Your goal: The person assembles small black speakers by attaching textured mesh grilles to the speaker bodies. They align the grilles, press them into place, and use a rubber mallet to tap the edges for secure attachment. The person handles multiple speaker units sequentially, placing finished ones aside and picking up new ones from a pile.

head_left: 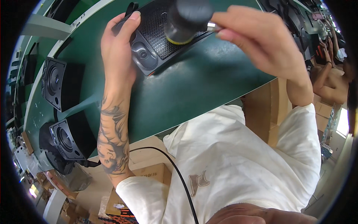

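A black speaker (144, 28) with a mesh grille and an oval driver panel at its near end lies at the top of the green table (179, 93). My left hand (117, 46) is wrapped round its left side, thumb over the top edge. My right hand (261, 41) is closed on the short handle of a mallet (190, 16). The mallet has a thick black head with a yellow rim at its lower face. That head is over the grille, blurred by motion; whether it touches the mesh I cannot tell. It hides part of the speaker.
Two black speaker boxes (69, 86) (76, 136) with bare cones stand at the table's left, beside a black bag-like bundle (50, 145). A black cable (175, 166) hangs before my shirt. Cardboard boxes (160, 173) sit below the table edge. Another person's arm (328, 78) is at far right.
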`<state>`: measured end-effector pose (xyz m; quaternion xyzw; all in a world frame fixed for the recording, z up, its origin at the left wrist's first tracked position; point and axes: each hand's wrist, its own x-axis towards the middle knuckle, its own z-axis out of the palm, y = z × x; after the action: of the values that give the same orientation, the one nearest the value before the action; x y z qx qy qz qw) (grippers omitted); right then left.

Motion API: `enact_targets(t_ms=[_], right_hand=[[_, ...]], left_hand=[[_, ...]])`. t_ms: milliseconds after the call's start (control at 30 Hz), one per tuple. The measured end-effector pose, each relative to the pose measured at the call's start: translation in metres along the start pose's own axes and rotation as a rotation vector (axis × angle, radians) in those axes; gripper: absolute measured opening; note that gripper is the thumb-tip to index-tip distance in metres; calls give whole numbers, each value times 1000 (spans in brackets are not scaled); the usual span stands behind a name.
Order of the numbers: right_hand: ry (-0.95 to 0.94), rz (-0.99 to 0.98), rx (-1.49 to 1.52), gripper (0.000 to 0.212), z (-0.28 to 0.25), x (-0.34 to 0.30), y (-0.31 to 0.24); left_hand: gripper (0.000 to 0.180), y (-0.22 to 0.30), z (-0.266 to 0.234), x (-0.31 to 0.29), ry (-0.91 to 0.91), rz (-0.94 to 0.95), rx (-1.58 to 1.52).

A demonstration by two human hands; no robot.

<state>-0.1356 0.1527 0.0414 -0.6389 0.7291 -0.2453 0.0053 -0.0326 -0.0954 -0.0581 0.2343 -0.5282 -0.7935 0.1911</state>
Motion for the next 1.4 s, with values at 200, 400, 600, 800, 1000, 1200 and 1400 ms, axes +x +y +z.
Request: enact_targets(t_ms=[200, 400, 600, 800, 1000, 1200, 1400], right_hand=[[-15, 99, -37, 22, -10, -14, 11], [-15, 76, -52, 19, -6, -25, 20], [183, 150, -50, 20, -15, -35, 16], [245, 325, -70, 24, 11, -67, 47], [250, 425, -66, 25, 37, -95, 57], [273, 304, 73, 25, 17, -71, 57], [294, 155, 33, 22, 11, -23, 54]], left_hand=[[61, 2, 1, -4, 49, -5, 73], [59, 1, -3, 2, 65, -16, 105], [51, 1, 3, -1, 72, -4, 80], [49, -17, -2, -2, 177, 182, -84], [40, 4, -12, -4, 197, 669, 286], [43, 22, -9, -15, -343, 746, 1145], [52, 33, -5, -22, -347, 518, 1160]])
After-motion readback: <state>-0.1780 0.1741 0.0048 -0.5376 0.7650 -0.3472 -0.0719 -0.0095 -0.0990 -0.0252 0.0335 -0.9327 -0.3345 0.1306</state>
